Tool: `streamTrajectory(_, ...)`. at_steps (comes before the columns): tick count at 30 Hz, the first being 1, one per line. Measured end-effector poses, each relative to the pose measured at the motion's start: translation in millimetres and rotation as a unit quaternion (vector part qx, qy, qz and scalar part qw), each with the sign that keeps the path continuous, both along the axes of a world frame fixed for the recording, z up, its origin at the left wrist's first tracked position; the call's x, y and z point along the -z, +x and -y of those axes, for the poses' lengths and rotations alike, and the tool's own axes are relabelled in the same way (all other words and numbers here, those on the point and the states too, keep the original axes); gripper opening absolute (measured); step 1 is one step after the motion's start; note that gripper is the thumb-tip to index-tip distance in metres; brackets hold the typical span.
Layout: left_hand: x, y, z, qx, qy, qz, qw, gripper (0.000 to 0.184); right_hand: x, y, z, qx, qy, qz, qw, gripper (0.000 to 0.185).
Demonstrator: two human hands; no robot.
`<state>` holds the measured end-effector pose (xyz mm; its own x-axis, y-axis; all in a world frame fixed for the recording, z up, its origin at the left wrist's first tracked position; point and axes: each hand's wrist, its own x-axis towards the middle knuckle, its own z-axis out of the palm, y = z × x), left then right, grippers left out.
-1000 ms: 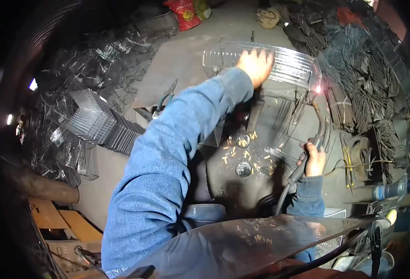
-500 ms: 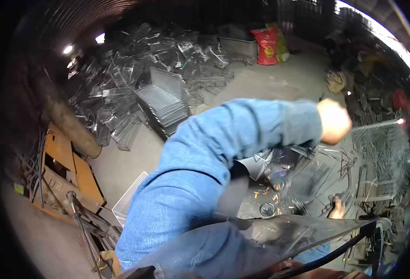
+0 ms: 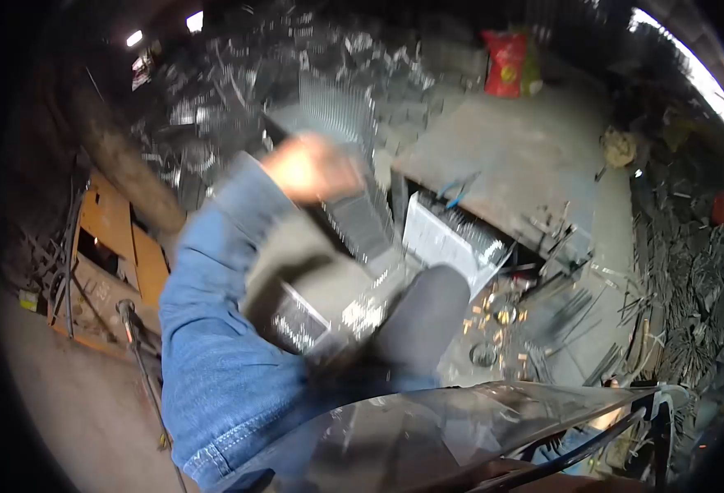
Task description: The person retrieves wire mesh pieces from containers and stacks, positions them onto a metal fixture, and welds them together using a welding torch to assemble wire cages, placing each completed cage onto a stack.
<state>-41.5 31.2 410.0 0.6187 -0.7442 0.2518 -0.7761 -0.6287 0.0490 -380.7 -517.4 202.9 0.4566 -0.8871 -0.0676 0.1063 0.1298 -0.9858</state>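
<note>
And there's the left hand (image 3: 317,168), blurred, its grip impossible to tell, by the stack of wire racks (image 3: 357,220) left of centre; near right, the right hand (image 3: 609,413) shows barely, its hold unclear.

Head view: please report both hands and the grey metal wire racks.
Left hand blurred, overlapping stacked grey metal wire racks in view; grip unclear. Right hand mostly hidden. Transparent curved visor obstructs lower view.

White light glares from a slanting strip (image 3: 695,74) at upper right and two small spots (image 3: 195,22) at upper left of the dim, black-rimmed, fisheye-curved frame, where motion blur smears the brightly lit left hand (image 3: 314,168).
</note>
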Motion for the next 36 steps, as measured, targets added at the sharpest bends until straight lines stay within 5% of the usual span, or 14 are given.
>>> streamTrajectory(3,194,-52,14,0.018,0.22,-0.396,0.891,0.035,-28,-26,-41,0.026,-0.05,-0.068,0.996,0.032)
streamTrajectory(6,409,-91,-31,0.021,0.178,-0.43,0.885,0.04,-24,-52,-73,-0.025,0.007,-0.132,0.991,0.031)
streamTrajectory(8,386,-87,-12,-0.023,0.232,-0.579,0.781,0.045,-2,-71,-71,-0.197,0.056,-0.222,0.953,0.028)
streamTrajectory(10,342,-95,18,-0.171,0.184,-0.485,0.838,0.044,17,-62,-100,-0.204,0.065,-0.266,0.94,0.031)
streamTrajectory(12,496,-86,13,-0.226,0.105,-0.365,0.897,0.045,20,-40,-123,-0.259,0.127,-0.317,0.904,0.03)
streamTrajectory(16,550,-69,52,-0.444,0.088,-0.289,0.844,0.05,41,-26,-149,-0.284,0.188,-0.337,0.878,0.029)
streamTrajectory(19,611,-69,59,-0.375,0.031,-0.467,0.8,0.051,40,-17,-156,-0.263,0.182,-0.344,0.883,0.028)
streamTrajectory(21,540,-51,56,-0.271,0.005,-0.594,0.757,0.052,39,-6,-163,-0.26,0.157,-0.378,0.875,0.026)
streamTrajectory(24,507,-54,62,-0.264,0.003,-0.496,0.827,0.05,44,5,-172,-0.284,0.069,-0.447,0.846,0.025)
streamTrajectory(26,464,-52,54,-0.253,-0.063,-0.594,0.761,0.046,69,-12,-172,-0.321,-0.144,-0.462,0.814,0.029)
streamTrajectory(29,342,-55,39,-0.224,-0.195,-0.638,0.711,0.034,77,-6,-187,-0.372,-0.234,-0.55,0.711,0.034)
streamTrajectory(34,183,-40,32,-0.007,-0.293,-0.515,0.806,0.026,84,10,-195,-0.484,-0.305,-0.547,0.611,0.041)
streamTrajectory(35,151,-49,40,-0.048,-0.384,-0.595,0.705,0.026,85,12,-196,-0.481,-0.348,-0.463,0.658,0.044)
streamTrajectory(36,125,-57,59,0.03,-0.45,-0.539,0.712,0.028,84,16,-194,-0.468,-0.39,-0.375,0.698,0.046)
